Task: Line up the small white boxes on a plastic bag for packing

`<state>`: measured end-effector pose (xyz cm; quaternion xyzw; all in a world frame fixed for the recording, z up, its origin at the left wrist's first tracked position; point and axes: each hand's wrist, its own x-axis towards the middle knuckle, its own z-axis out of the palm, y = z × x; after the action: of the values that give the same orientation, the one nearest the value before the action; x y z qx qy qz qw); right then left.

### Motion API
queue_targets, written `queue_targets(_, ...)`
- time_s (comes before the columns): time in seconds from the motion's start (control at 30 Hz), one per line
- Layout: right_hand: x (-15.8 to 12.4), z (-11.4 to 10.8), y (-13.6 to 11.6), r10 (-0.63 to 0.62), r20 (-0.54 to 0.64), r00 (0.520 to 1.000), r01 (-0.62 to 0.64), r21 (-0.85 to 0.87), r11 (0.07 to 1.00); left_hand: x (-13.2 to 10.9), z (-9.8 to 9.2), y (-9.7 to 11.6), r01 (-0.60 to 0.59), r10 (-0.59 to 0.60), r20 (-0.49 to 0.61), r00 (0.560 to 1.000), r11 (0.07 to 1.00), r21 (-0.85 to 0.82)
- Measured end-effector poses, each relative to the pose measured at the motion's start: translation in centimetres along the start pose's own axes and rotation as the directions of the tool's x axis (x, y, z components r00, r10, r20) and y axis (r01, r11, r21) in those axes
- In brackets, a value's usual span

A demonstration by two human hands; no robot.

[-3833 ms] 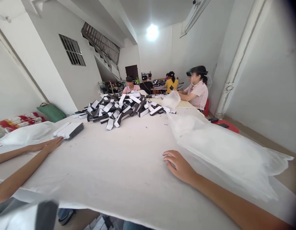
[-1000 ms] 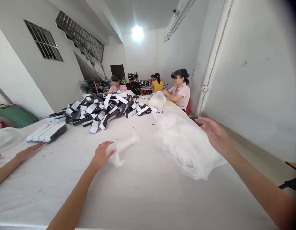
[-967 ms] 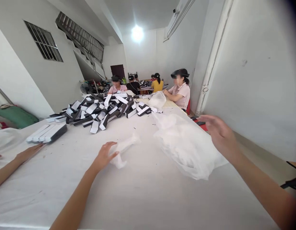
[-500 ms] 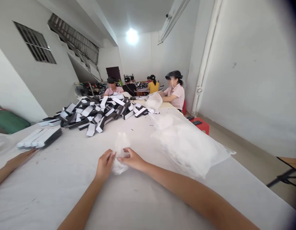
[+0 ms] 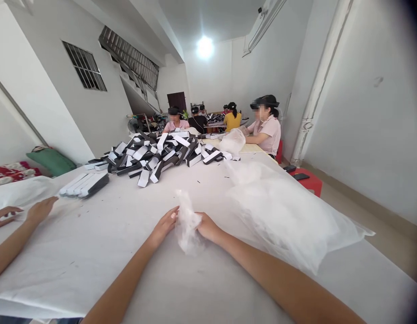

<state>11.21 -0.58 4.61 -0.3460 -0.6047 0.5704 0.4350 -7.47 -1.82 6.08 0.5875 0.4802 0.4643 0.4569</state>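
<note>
White plastic bag point(image 5: 188, 224) bunched up, left hand point(image 5: 164, 227) and right hand point(image 5: 207, 227) closed on it from both sides. Black-and-white boxes point(image 5: 150, 155) sit heaped on the counter point(image 5: 76, 256), many left.

One wad of white plastic film point(image 5: 188, 225) is being held between two hands point(image 5: 164, 227), one large plastic bag point(image 5: 285, 216) is being spread at 2 o'clock, and four seated co-workers point(image 5: 265, 128) are being seen toward 1 o'clock.

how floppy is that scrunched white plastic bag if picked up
Probably floppy and light: the white plastic bag bunches into soft folds. It may slip, since the smooth-looking film is only loosely pinched between the left hand and right hand.
</note>
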Motion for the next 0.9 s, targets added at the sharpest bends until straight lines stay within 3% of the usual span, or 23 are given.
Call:
queue_targets(0.07, -0.1, 0.0, 0.0, -0.011, 0.05, 0.999, 0.012, -0.012, 1.0, 0.2, 0.0, -0.3, -0.003, 0.002, 0.026, 1.0, 1.0, 0.029)
queue_targets(0.2, 0.4, -0.3, -0.2, 0.034, 0.063, 0.997, -0.035, 0.018, 0.999, 0.6, -0.4, -0.4, -0.076, 0.112, -0.181, 0.977, 0.978, 0.192)
queue_targets(0.27, 0.7, -0.4, -0.3, 0.085, 0.069, 0.994, -0.089, 0.049, 0.995, 0.5, -0.5, -0.1, -0.083, 0.139, -0.227, 0.964, 0.967, 0.241)
queue_targets(0.47, 0.7, -0.7, -0.3, 0.133, 0.093, 0.987, -0.139, 0.068, 0.988, -0.4, 1.1, 1.0, -0.286, 0.281, 0.058, 0.958, 0.911, 0.299)
queue_targets(0.53, 0.7, -1.5, -0.2, 0.125, 0.055, 0.991, -0.131, 0.108, 0.986, -0.2, 0.8, 1.0, -0.27, 0.297, -0.04, 0.954, 0.909, 0.318)
queue_targets(0.6, 1.1, -2.6, -0.1, 0.129, -0.039, 0.991, -0.12, 0.168, 0.978, 0.1, -0.4, 1.0, -0.204, 0.291, -0.233, 0.928, 0.919, 0.337)
queue_targets(0.77, 2.1, -5.3, 0.6, 0.165, -0.289, 0.943, -0.059, 0.341, 0.938, 0.5, -4.1, 1.0, -0.054, 0.182, -0.577, 0.796, 0.971, 0.232)
queue_targets(0.83, 2.2, -5.7, 0.7, 0.154, -0.334, 0.93, -0.011, 0.392, 0.92, 0.5, -4.5, 1.0, -0.058, 0.07, -0.62, 0.781, 0.998, 0.039)
queue_targets(0.9, 2.2, -5.7, 0.4, 0.118, -0.353, 0.928, 0.05, 0.432, 0.901, 0.6, -4.2, 1.1, -0.051, -0.038, -0.558, 0.829, 0.988, -0.143)
